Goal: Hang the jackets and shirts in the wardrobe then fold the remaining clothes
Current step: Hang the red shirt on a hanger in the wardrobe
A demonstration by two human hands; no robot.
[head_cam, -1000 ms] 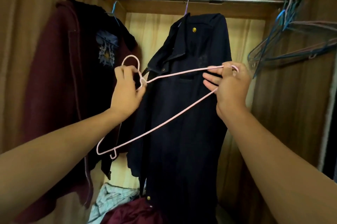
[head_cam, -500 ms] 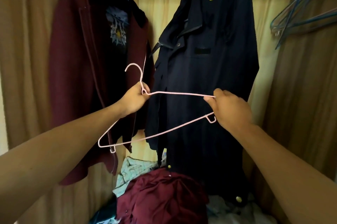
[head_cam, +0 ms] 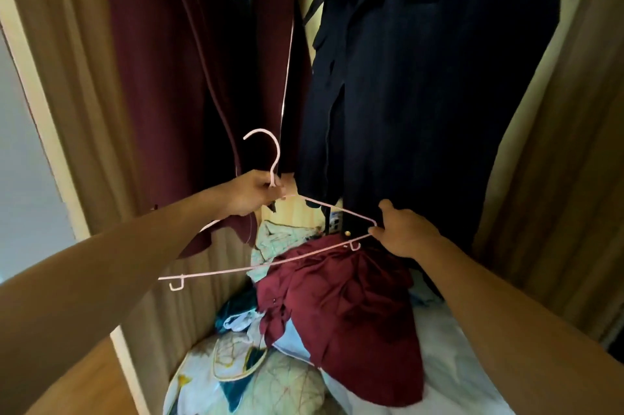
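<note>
Both hands are on the thin pink wire hanger (head_cam: pixel 253 267) right now. It's held out in front of me, hook pointing up, with its left end lower in view than its right. My left hand (head_cam: pixel 256 195) has its fingers curled round the neck just under the hook, a solid grip. My right hand (head_cam: pixel 401 232) is pinching the right shoulder corner of the wire between thumb and fingertips, so that one's gripping too. The hanger itself is bare wire.

It sits low in the open front of the wooden wardrobe (head_cam: pixel 557 178), in front of the hems of the two things hanging there: a long maroon jacket (head_cam: pixel 169 76) on the left and a dark navy button-up jacket (head_cam: pixel 422 93) on the right, side by side and nearly touching. The hook is in front of the maroon one, and the right corner is in front of the bottom of the navy one.

Below the hanger is the pile at the bottom of the wardrobe — a crumpled maroon garment (head_cam: pixel 344 313) on top in the middle and a pale checked shirt (head_cam: pixel 280 239) poking out behind it. There's some leaf-print fabric (head_cam: pixel 236 370) at the front left and a white cloth (head_cam: pixel 456 364) at the right. I can't tell what the smaller teal bits in between are.
</note>
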